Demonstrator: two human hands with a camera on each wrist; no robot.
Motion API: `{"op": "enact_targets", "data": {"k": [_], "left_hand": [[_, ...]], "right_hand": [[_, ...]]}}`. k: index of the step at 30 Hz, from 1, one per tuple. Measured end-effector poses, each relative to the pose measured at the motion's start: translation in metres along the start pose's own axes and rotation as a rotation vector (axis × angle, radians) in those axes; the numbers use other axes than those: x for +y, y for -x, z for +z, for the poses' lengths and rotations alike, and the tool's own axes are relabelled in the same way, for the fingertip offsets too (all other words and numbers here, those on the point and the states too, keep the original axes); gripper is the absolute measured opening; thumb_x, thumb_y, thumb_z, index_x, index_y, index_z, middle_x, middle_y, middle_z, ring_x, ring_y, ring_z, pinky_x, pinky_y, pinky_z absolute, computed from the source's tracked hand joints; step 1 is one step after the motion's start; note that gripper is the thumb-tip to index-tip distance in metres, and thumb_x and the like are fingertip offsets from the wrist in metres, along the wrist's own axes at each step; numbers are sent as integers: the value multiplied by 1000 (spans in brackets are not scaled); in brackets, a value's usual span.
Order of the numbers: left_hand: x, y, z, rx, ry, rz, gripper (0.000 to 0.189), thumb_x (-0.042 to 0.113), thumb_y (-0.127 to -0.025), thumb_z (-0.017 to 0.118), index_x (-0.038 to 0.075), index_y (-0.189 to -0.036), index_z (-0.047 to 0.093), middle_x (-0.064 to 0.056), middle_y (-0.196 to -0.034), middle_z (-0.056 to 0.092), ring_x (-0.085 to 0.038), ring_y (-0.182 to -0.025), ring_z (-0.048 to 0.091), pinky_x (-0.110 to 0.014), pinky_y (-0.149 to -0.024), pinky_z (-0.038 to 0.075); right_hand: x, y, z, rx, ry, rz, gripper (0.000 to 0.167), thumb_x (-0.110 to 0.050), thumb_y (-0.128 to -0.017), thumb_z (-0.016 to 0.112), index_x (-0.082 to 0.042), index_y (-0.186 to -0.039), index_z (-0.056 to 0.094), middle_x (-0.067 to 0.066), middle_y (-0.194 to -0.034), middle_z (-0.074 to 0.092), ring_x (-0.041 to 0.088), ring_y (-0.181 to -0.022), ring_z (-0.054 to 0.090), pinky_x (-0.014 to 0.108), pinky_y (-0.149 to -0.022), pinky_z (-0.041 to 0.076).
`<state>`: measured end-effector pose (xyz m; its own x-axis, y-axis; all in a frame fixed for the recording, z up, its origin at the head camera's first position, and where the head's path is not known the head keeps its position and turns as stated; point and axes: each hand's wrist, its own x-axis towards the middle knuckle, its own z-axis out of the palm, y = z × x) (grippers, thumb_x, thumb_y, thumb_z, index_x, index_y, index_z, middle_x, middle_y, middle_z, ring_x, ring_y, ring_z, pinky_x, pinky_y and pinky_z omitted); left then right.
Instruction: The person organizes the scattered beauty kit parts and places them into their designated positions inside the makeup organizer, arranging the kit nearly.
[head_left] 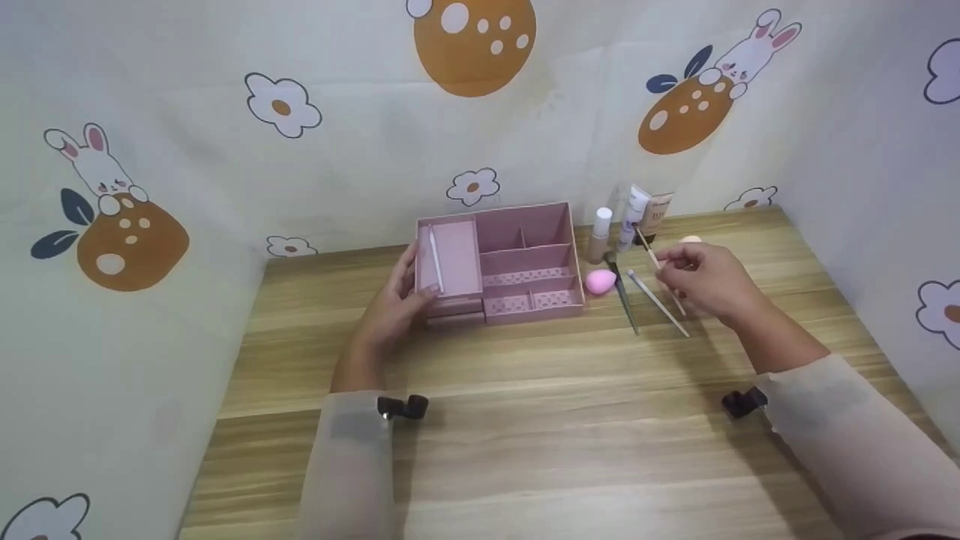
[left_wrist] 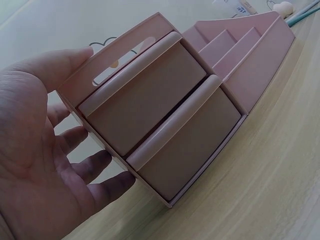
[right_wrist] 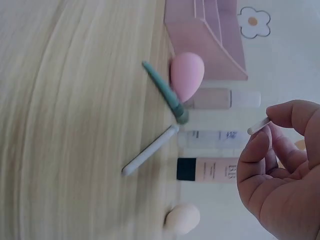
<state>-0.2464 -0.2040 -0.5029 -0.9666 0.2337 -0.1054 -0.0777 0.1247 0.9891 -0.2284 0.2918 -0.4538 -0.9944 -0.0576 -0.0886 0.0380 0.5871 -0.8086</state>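
Head view: a thin brush (head_left: pixel 648 248) is pinched between thumb and fingertips of the right hand (head_left: pixel 706 280), raised above the table (head_left: pixel 525 435), right of the pink box (head_left: pixel 529 262). The left hand (head_left: pixel 390 311), half closed, holds the box's left side, thumb on top. Progress looks early: a white stick (head_left: pixel 436 259) lies on the box, while a green brush (head_left: pixel 628 306), white brush (head_left: pixel 658 304), pink sponge (head_left: pixel 600 282), pale sponge (right_wrist: pixel 183 218), bottle (head_left: pixel 598 247) and two tubes (head_left: pixel 634 202) sit outside it.

One organiser (head_left: pixel 461 247), two drawers (left_wrist: pixel 192 142), three brushes (head_left: pixel 659 304), one stick (head_left: pixel 436 259), two sponges (head_left: pixel 600 282), two tubes (head_left: pixel 656 214), one bottle (head_left: pixel 598 244).
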Motion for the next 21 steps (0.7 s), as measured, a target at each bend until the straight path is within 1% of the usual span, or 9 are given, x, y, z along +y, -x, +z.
{"op": "enact_targets", "data": {"k": [3, 10, 12, 14, 16, 17, 21], "left_hand": [[0, 0, 0, -9, 2, 7, 91, 33, -99, 77, 46, -169, 20, -5, -181, 19, -27, -165, 29, -48, -133, 33], [-1, 0, 0, -12, 0, 26, 91, 32, -100, 76, 43, -170, 19, -6, -182, 17, -28, -167, 24, -49, -133, 31], [-1, -1, 0, -11, 2, 29, 91, 31, -100, 76, 42, -171, 19, -7, -181, 18, -28, -166, 26, -49, -133, 33], [-2, -1, 0, -14, 9, 33, 92, 29, -100, 75, 41, -171, 18, -8, -181, 19, -29, -165, 28, -49, -132, 34], [-2, -2, 1, -17, 16, 37, 92, 27, -101, 75, 40, -171, 18, -8, -181, 19, -30, -164, 30, -49, -131, 35], [-2, -2, 1, -16, 17, 37, 91, 27, -101, 75, 40, -171, 18, -8, -181, 20, -30, -164, 30, -49, -132, 35], [0, -2, 1, -22, 19, 36, 91, 27, -102, 74, 40, -172, 17, -6, -181, 18, -30, -166, 26, -50, -134, 30]], "right_hand": [[-8, 1, 6, 0, -12, -26, 34, -18, -101, 70, -3, -131, 72, 9, -108, 75, 6, -85, 67, 23, -71, 61], [-35, 2, 30, -6, -61, -67, 30, -14, -99, 68, -3, -126, 75, 17, -114, 76, 7, -86, 67, 23, -72, 60], [-42, 1, 37, -14, -80, -77, 30, -13, -99, 68, -2, -126, 74, 17, -115, 76, 7, -88, 67, 24, -73, 61], [-49, 0, 45, -22, -109, -79, 29, -12, -98, 69, -2, -125, 74, 16, -113, 76, 8, -87, 67, 24, -72, 61], [-55, -1, 51, -23, -115, -89, 30, -12, -98, 69, -2, -125, 74, 11, -111, 76, 7, -87, 67, 22, -72, 60], [-59, -2, 54, -32, -135, -93, 30, -11, -97, 69, -1, -125, 74, 10, -109, 77, 7, -86, 68, 22, -73, 61], [-71, -7, 67, -66, -213, -103, 29, -8, -98, 67, 1, -124, 74, 7, -104, 77, 8, -84, 72, 25, -75, 64]]}}
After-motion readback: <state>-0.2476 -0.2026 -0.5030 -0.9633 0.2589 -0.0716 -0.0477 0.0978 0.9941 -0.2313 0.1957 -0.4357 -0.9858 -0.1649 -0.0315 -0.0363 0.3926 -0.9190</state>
